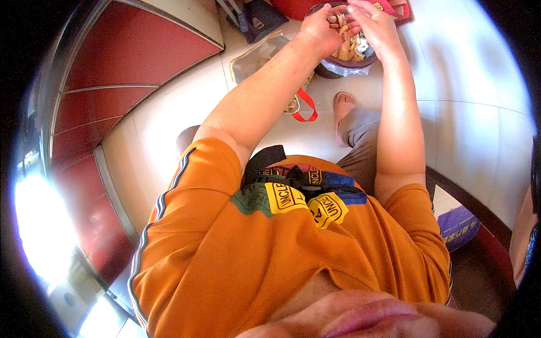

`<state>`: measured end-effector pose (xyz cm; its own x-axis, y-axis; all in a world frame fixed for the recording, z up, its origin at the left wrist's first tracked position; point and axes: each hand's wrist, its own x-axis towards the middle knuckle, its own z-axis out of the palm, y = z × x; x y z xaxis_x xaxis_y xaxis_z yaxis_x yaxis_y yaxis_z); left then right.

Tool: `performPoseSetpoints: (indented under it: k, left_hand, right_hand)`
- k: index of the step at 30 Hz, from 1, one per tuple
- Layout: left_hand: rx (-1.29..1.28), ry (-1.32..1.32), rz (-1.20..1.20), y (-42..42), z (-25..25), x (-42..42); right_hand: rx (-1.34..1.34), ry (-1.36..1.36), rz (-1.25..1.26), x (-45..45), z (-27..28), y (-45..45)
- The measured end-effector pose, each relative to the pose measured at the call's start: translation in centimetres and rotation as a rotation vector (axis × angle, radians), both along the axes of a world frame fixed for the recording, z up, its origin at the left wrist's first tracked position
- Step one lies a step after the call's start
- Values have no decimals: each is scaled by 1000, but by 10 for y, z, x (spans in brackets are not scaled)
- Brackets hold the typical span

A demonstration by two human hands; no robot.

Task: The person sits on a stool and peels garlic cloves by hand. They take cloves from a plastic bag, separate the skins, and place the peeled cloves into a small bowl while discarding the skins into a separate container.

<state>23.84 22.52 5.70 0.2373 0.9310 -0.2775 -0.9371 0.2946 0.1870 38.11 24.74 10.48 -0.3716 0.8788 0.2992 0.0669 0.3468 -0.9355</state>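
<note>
At the top of the head view, my left hand [322,31] is turned palm up with its fingers curled around small pale pieces, whose kind is unclear. Close beside it, my right hand [374,25] reaches over with its fingers partly spread; whether its fingertips pinch anything cannot be told. Both hands are above a round brown container [361,63] with a clear plastic liner. Tan pieces, like shells or peelings [344,50], and some whitish scraps fill it. Left of it, partly behind my left forearm, a transparent bag [258,55] with a red handle [310,105] stands on the floor.
Red cabinet fronts [122,50] line the left side. A slippered foot [343,105] is below the container. Red packaging [397,9] and a dark object with metal legs [258,21] lie at the top. On the right are a purple bag [458,228] and part of another person's bare limb [520,236].
</note>
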Motion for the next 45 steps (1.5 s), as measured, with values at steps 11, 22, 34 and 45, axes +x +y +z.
performPoseSetpoints:
  k: [11, 22, 34, 45]
  left_hand:
    - [104, 44, -58, -5, -20, -7]
    - [46, 200, 156, -42, 78, -27]
    - [355, 1126, 802, -93, 341, -291]
    - [-422, 2790, 1012, -74, 424, -505]
  right_hand:
    - [152, -431, -247, -17, 23, -18]
    - [200, -553, -296, 25, 2, -3]
    - [55, -351, -222, 18, -6, -7]
    - [66, -353, -110, -28, -11, -20]
